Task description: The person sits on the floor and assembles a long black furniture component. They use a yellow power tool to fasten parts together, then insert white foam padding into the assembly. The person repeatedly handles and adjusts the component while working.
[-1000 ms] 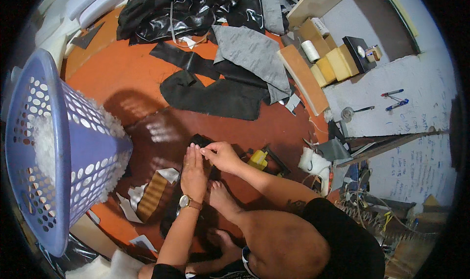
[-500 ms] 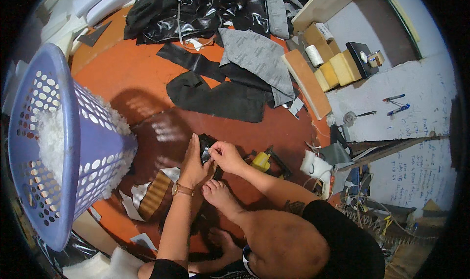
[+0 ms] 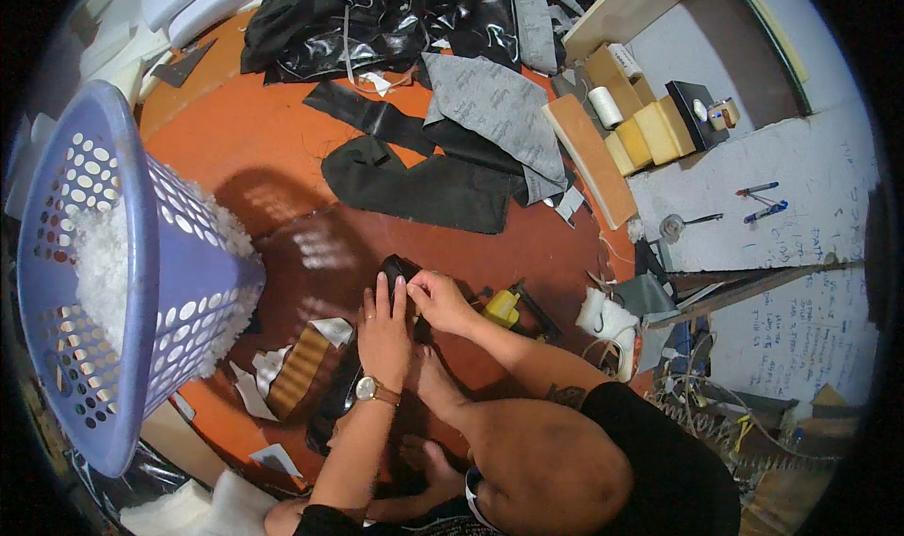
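Observation:
Between my feet lies a black leather-like piece, its far end showing past my fingers and a shiny dark part reaching back under my left wrist. My left hand rests flat over it, fingers stretched out. With fingertips pinched together, my right hand grips the black piece's edge from the right side. My bare foot is up against it, partly behind my left hand. A yellow and black staple gun lies on the floor just right of my right hand.
A lilac perforated basket with white fluffy stuffing stands at left. Striped brown fabric lies near it. Dark fabric pieces and grey cloth lie ahead. At right are a wooden board, yellow foam blocks and coiled hose.
My left hand has turned and shifted right, from holding the black piece's left side to lying flat on top. My right hand stays pinching nearly the same spot.

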Available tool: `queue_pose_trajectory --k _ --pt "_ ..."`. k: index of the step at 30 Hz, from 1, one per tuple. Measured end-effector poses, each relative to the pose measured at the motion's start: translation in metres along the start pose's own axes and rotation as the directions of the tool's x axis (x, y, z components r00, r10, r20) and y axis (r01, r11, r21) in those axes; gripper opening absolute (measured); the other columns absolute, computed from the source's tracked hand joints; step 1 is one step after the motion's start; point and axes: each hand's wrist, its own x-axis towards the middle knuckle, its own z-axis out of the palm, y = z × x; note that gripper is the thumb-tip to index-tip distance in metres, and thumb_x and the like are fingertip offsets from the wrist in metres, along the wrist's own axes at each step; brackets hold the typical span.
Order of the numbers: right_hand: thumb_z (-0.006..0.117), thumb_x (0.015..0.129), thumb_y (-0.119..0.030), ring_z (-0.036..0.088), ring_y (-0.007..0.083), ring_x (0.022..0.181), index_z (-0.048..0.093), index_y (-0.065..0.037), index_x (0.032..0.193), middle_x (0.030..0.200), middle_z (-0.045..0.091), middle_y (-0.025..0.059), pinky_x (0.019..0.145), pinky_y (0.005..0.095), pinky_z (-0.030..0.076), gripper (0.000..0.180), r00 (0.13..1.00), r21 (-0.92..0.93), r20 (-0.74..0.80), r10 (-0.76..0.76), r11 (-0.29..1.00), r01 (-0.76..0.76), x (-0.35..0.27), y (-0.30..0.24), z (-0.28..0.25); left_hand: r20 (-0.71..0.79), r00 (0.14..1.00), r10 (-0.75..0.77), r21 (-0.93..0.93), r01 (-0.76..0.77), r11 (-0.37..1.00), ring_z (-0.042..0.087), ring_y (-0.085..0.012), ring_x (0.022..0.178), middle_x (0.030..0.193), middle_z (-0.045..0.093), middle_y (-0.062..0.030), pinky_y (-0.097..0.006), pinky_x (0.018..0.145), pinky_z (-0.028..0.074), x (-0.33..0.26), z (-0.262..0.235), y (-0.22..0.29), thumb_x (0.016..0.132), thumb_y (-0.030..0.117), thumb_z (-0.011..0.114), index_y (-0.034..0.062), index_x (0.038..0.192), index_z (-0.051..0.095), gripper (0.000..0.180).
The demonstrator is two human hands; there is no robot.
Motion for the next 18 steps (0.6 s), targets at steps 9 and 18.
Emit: queue_pose_trajectory --k 9,18 --pt "0.066 0.101 -0.016 0.069 0.0388 0.088 0.068 0.0 0.099 0.093 0.071 0.0213 0.079 0.0478 0.054 0.017 0.998 -0.116 -0.028 -0.05 0.992 0.047 0.004 0.01 0.003 0.004 0.986 -0.165 0.269 0.158 0.95 0.048 -0.0494 0.141 0.167 0.038 -0.0217 -0.063 0.115 0.04 -0.008 0.011 0.025 0.083 0.047 0.085 0.022 0.17 0.032 0.104" --pt "0.074 0.097 -0.031 0.066 0.0438 0.112 0.067 -0.004 0.126 0.116 0.072 0.022 0.101 0.0507 0.052 0.04 0.938 -0.423 -0.338 0.072 0.879 -0.22 -0.116 0.03 -0.066 0.053 0.975 -0.214 0.293 0.189 0.937 0.048 -0.0519 0.139 0.165 0.038 -0.0259 -0.064 0.112 0.044 -0.006 0.008 0.034 0.082 0.05 0.086 0.0251 0.171 0.029 0.108"
